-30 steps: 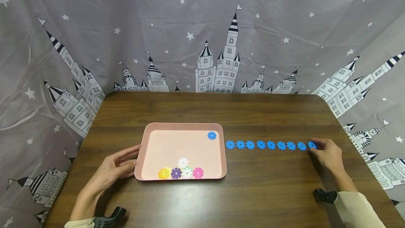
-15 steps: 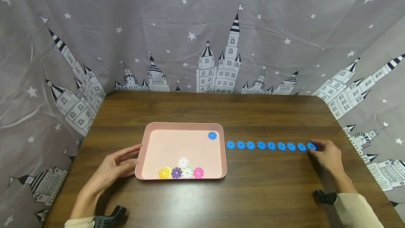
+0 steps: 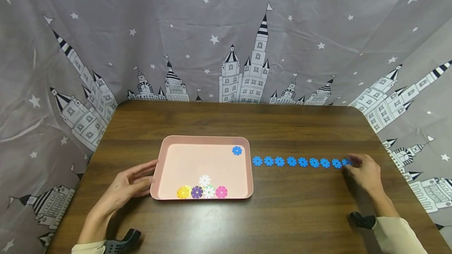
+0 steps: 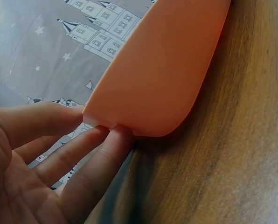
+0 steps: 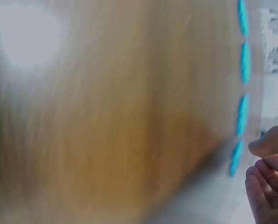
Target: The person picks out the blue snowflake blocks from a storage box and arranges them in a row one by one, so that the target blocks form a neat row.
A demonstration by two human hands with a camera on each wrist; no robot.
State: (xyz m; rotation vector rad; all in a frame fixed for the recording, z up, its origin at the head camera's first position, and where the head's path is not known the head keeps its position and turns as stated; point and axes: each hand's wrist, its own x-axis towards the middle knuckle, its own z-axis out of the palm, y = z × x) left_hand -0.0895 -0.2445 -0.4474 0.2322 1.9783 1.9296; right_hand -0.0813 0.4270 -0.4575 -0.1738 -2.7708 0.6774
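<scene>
My left hand (image 3: pixel 128 183) rests against the left side of a pink tray (image 3: pixel 203 140). Its thumb and fingers touch the tray's end wall (image 4: pixel 153 79) in the left wrist view. My right hand (image 3: pixel 365 171) is at the right end of a row of flat blue notched discs (image 3: pixel 302 162), its fingertips over the last disc (image 3: pixel 346 162) and partly hiding it. Seen from the right wrist, the thumb and bent fingers (image 5: pixel 269 172) are close beside the end disc (image 5: pixel 235 158), with no disc visible between them; contact is unclear.
Inside the tray, one blue disc (image 3: pixel 237 150) lies at the upper right. A yellow disc (image 3: pixel 183 192), a purple disc (image 3: pixel 196 192), a white disc (image 3: pixel 205 180) and a pink disc (image 3: pixel 221 192) are along the front. Behind the wooden table (image 3: pixel 226 118) hangs a grey curtain (image 3: pixel 176 11).
My right fingertips have shifted slightly left, covering more of the end disc, which appears a little nearer its neighbour. The left hand and tray have not moved.
</scene>
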